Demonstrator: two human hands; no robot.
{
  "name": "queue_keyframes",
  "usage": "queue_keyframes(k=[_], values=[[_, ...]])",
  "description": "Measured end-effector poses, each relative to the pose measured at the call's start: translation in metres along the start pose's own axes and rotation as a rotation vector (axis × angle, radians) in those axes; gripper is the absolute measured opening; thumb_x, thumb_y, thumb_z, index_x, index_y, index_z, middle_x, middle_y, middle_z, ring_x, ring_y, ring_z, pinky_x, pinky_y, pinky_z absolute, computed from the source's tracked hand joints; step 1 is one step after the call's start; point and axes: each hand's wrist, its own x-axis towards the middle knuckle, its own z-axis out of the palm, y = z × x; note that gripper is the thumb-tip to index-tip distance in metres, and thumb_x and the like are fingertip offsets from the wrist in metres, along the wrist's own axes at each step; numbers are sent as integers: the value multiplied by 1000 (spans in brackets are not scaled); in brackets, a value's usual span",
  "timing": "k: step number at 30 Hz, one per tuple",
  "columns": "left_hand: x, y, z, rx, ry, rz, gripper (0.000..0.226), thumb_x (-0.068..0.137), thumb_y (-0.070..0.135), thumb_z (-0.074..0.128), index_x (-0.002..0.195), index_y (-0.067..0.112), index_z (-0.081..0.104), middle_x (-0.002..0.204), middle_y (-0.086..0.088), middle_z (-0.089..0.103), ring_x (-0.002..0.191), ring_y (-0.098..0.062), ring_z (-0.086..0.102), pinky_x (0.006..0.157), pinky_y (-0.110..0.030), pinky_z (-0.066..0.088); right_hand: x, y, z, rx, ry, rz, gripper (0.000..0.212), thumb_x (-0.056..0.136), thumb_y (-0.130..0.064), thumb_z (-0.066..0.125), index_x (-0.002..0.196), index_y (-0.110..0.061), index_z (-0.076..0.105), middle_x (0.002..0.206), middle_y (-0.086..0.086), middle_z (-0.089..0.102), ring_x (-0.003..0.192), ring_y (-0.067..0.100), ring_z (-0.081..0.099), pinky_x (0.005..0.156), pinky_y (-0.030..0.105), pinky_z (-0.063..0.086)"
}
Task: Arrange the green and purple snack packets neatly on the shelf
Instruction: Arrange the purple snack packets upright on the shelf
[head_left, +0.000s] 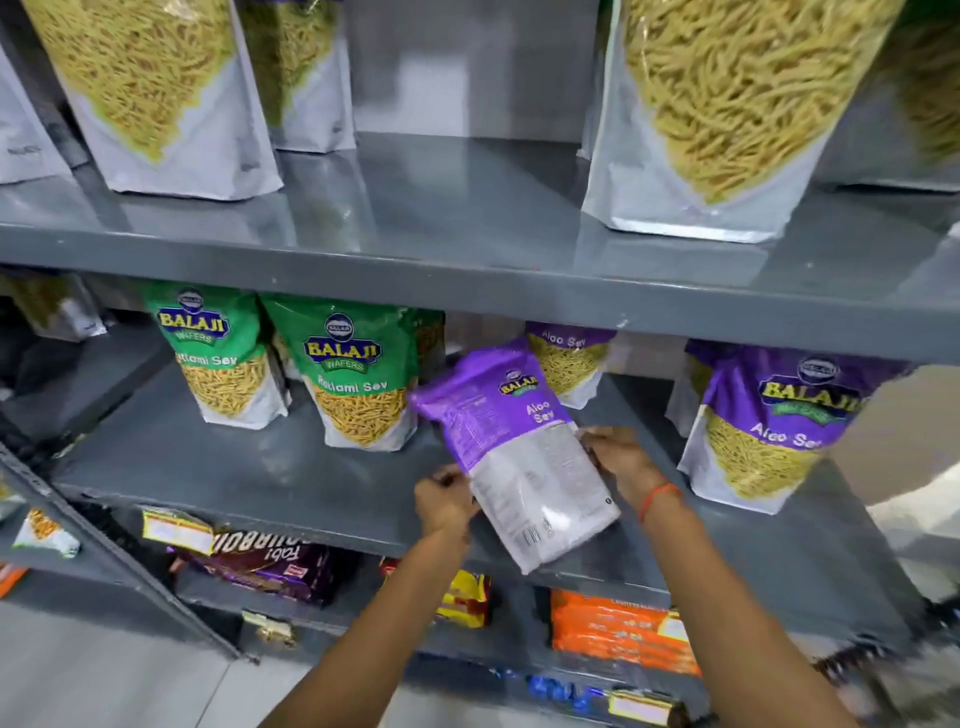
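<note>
A purple Aloo Sev packet (511, 447) is tilted over the middle grey shelf (249, 478), its back and side turned towards me. My left hand (444, 501) grips its lower left edge and my right hand (621, 457) grips its right edge. Two green Ratlami Sev packets (221, 358) (358, 374) stand upright to the left. Another purple packet (569, 364) stands behind the held one, and a third (774, 421) stands at the right.
The upper shelf (467, 208) carries large white-bottomed sev packets (156, 88) (727, 109) with a gap between them. Below, biscuit packs (270, 564) and orange packs (618, 631) fill the lower shelf. A slanted shelf post (119, 561) runs at lower left.
</note>
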Motion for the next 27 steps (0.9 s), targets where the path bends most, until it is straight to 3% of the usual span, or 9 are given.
queue_keyframes(k=[3, 6, 9, 12, 15, 18, 22, 24, 27], values=[[-5, 11, 9, -7, -92, 182, 35, 81, -8, 51, 59, 19, 58, 61, 3, 60, 70, -18, 54, 77, -44, 51, -57, -72, 3, 45, 74, -153, 16, 87, 0, 54, 79, -9, 65, 49, -10, 57, 35, -5, 46, 42, 6, 37], [7, 34, 25, 81, -229, 349, 32, 83, -8, 46, 69, 20, 57, 63, 9, 67, 66, -9, 59, 80, -45, 49, -41, -74, -11, 96, 150, -234, 30, 89, -2, 51, 66, -20, 57, 61, -2, 51, 55, 7, 43, 58, 20, 37], [41, 44, 48, 240, -288, 491, 25, 76, 10, 49, 70, 31, 60, 89, -10, 67, 88, -20, 60, 89, -49, 50, -39, -76, -22, 127, 227, -280, 33, 89, 1, 50, 64, -21, 55, 65, 0, 52, 58, 6, 43, 63, 23, 36], [64, 41, 67, 289, -261, 488, 27, 78, 2, 50, 70, 27, 58, 89, -13, 63, 86, -20, 54, 83, -41, 45, -34, -63, -24, 87, 249, -339, 21, 89, 1, 50, 76, -13, 58, 78, 5, 58, 64, 4, 48, 68, 21, 41], [40, 47, 73, 219, -257, 507, 23, 81, -11, 49, 92, 6, 59, 95, -11, 62, 87, -17, 56, 81, -29, 46, -36, -46, -25, 106, 230, -299, 27, 90, 4, 47, 79, -18, 59, 79, 6, 60, 70, 13, 51, 71, 25, 44], [13, 27, 68, 148, -144, 572, 29, 78, -14, 49, 100, 4, 55, 98, -13, 56, 85, -22, 55, 74, -10, 47, -39, -44, -22, 117, 145, -266, 33, 84, 16, 40, 99, -7, 59, 79, 1, 62, 64, 1, 58, 57, 11, 49], [-13, -26, 59, 286, -405, 517, 42, 70, 0, 62, 106, 19, 53, 108, -8, 55, 95, -24, 55, 86, -44, 49, -51, -37, -11, 47, 135, -274, 49, 78, 22, 31, 78, -12, 67, 44, -13, 61, 44, -3, 46, 49, 16, 41], [-19, -36, 54, 324, -458, 459, 65, 65, 4, 72, 124, 11, 44, 122, -7, 52, 113, -24, 52, 97, -44, 48, -57, -29, -9, 22, 144, -285, 55, 74, 21, 36, 71, -21, 70, 61, -11, 70, 58, -3, 55, 62, 19, 44], [-17, -36, 50, 337, -523, 441, 85, 55, 21, 75, 130, 14, 37, 131, -6, 51, 117, -20, 53, 99, -30, 47, -72, -30, -2, 50, 103, -300, 39, 77, 20, 39, 82, 0, 72, 105, 7, 66, 93, 3, 62, 87, 20, 45]])
